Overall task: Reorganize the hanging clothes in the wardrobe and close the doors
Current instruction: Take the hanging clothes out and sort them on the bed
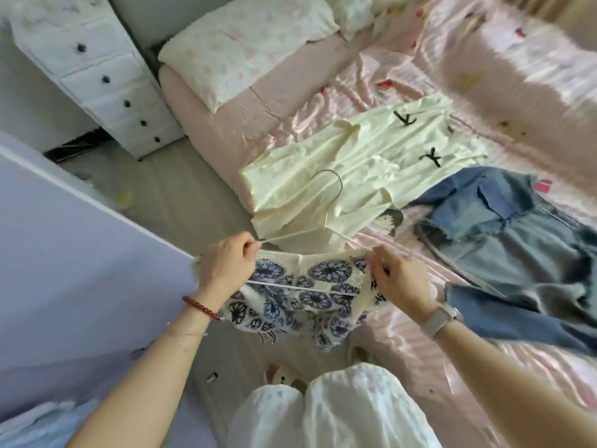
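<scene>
A cream garment with a blue flower print (318, 286) hangs in the air between my two hands, with a thin white hanger (297, 232) threaded through it. My left hand (226, 266) pinches the garment's left top edge together with the hanger's left arm. My right hand (399, 279) pinches the right top edge. The hanger's metal hook (332, 184) points away over a pale yellow top with black bows (361, 156) lying flat on the bed. A lilac wardrobe door (80, 260) stands open at my left.
Blue denim clothes (504, 227) lie spread on the pink striped bedsheet (420, 347) at the right. A white pillow (245, 46) lies at the bed's head. A white chest of drawers (97, 76) stands at the far left. Grey floor (181, 195) runs between bed and wardrobe.
</scene>
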A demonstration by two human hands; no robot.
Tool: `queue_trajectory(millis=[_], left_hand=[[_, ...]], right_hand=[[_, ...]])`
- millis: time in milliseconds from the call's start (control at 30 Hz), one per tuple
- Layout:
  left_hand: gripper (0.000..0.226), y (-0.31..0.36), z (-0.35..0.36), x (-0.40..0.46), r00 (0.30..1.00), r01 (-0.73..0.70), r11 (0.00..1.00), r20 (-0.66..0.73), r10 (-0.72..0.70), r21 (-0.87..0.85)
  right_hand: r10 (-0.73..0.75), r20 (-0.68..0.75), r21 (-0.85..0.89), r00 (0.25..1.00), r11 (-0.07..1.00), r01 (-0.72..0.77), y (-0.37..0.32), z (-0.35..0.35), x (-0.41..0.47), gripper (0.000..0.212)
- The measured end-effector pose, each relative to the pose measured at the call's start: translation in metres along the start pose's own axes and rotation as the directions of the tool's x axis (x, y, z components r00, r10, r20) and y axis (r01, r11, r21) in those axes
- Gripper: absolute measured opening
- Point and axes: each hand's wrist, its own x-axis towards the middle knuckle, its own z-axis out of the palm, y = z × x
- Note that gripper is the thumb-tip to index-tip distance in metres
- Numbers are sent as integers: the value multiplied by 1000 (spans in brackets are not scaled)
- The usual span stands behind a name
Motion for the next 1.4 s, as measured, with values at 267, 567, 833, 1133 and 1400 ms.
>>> queue_trajectory(millis=[267, 567, 833, 1133, 1400], left_hand=[[20, 216, 124, 105, 944, -298, 954, 141, 298, -27], [24, 392, 266, 185, 864, -503, 861, 79, 498, 75], [21, 502, 364, 232, 778, -624, 781, 91, 621, 7], [37, 579, 435, 270, 658, -750, 652, 223, 719, 110], [60, 527, 479, 268, 580, -776, 585, 629, 518, 234]], right_hand=[[572, -246, 52, 782, 814, -579, 186, -45, -16, 19], [802, -359, 160, 477, 557, -815, 370, -60, 3, 25], [796, -477, 107, 372, 473, -875, 525, -81, 31, 28], [874, -427, 27, 233, 270, -963, 636, -100, 48, 27], [934, -204, -170, 292, 260, -950, 636, -54, 60, 49]])
